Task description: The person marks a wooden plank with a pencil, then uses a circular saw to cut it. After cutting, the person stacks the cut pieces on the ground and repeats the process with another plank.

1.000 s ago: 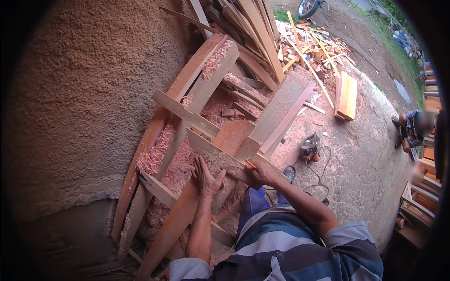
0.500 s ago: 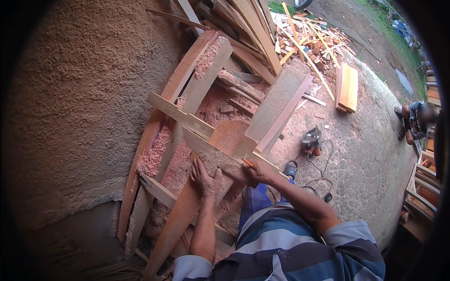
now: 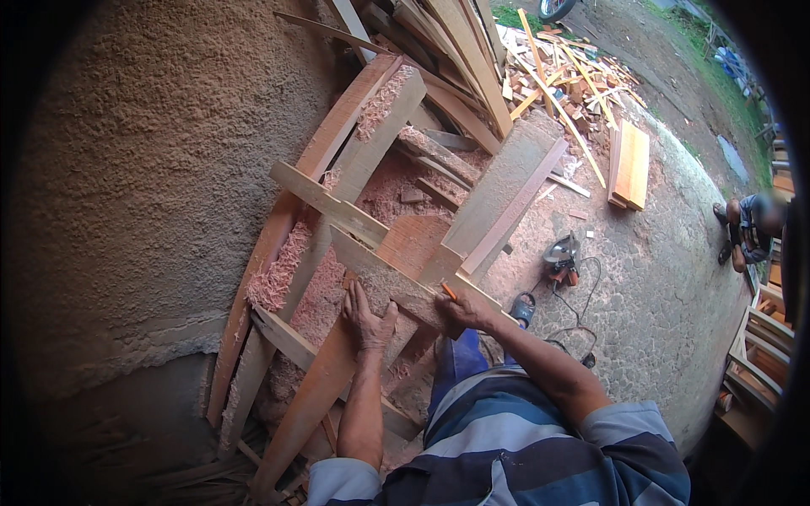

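Note:
My left hand (image 3: 369,324) lies spread on a long reddish plank (image 3: 316,396), its fingertips at the lower edge of a dusty, pale board (image 3: 384,277) and its thumb held apart. That board lies slantwise across the plank, whose far part (image 3: 413,240) shows beyond it. At the board's right end my right hand (image 3: 460,310) is closed, with an orange pencil (image 3: 449,292) sticking up from it. The fingers' undersides are hidden there. Two pale crosspieces, one of them a notched batten (image 3: 329,205), support the work.
Long beams (image 3: 337,126) strewn with pink shavings (image 3: 274,282) run beside the rough wall (image 3: 169,169). A circular saw (image 3: 563,257) with its cord rests on the concrete at right, near my sandalled foot (image 3: 523,309). Offcuts (image 3: 582,84) are heaped beyond; another person (image 3: 751,226) is far right.
The whole view has shifted slightly. Both hands keep nearly the same places on the wood, and the pencil stays in my right hand.

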Available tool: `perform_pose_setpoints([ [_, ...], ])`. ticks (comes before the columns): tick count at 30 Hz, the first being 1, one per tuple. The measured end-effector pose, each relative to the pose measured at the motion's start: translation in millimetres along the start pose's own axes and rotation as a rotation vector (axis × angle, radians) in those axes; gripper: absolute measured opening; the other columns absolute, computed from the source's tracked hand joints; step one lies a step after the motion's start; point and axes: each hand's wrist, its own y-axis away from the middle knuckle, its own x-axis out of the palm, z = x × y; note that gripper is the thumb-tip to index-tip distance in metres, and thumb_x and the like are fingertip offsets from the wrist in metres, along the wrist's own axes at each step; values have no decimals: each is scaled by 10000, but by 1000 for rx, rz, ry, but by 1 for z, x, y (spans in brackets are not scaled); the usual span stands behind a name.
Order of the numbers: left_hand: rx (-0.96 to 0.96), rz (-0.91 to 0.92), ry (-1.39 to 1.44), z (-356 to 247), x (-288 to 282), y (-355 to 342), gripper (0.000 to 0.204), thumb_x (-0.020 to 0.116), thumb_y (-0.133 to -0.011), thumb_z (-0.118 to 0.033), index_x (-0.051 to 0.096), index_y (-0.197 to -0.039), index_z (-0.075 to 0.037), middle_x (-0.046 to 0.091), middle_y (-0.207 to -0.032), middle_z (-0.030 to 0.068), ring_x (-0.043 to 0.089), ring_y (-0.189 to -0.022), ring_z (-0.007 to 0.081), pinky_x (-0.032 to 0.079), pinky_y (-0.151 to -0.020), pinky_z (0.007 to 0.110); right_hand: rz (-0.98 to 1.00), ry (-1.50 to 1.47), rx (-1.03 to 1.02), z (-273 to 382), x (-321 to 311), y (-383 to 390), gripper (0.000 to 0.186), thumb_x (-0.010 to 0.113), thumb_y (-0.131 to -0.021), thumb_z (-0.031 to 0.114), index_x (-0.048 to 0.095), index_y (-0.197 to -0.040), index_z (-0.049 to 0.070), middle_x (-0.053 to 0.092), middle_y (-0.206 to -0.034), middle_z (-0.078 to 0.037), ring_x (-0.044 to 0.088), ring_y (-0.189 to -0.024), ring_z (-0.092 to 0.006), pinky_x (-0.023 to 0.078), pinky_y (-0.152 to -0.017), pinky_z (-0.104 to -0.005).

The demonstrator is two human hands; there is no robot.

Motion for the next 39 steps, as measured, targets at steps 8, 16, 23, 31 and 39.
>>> perform_pose_setpoints([
  [8,-4,-12,2,3,3,0,1084,736,-714,-516,335,-1536,66,388,-1551,307,333,-1446,460,216,-1190,594,-18,-5,-5,1,0,2,500,476,-1018,553,635,-960,82,651,-787,-201,657,-769,-404,477,-667,-502],
  [16,13,-12,-14,5,3,0,1086,732,-725,-531,334,-1532,77,392,-1545,311,337,-1444,459,220,-1193,585,-13,-1,-16,0,0,1,513,468,-1018,560,643,-955,82,646,-768,-204,653,-757,-410,474,-662,-506],
  [23,-2,10,-61,2,2,0,1158,611,-777,-726,283,-1562,59,303,-1602,305,278,-1477,467,208,-1195,597,26,4,27,-5,3,-4,501,459,-1030,533,640,-966,71,650,-768,-205,648,-743,-408,480,-668,-510],
  [31,-32,6,-159,0,4,5,1098,554,-811,-745,332,-1527,57,359,-1531,313,311,-1423,484,215,-1152,637,-321,28,174,16,-68,8,369,478,-1068,444,597,-1126,100,710,-894,-174,700,-857,-365,526,-754,-484],
  [39,-5,0,-183,-5,1,1,1063,542,-834,-705,325,-1524,73,367,-1520,323,329,-1409,497,240,-1137,644,-357,1089,-145,-17,-197,-80,301,637,-932,283,588,-1226,245,603,-1059,-87,642,-1007,-284,509,-850,-436],
])
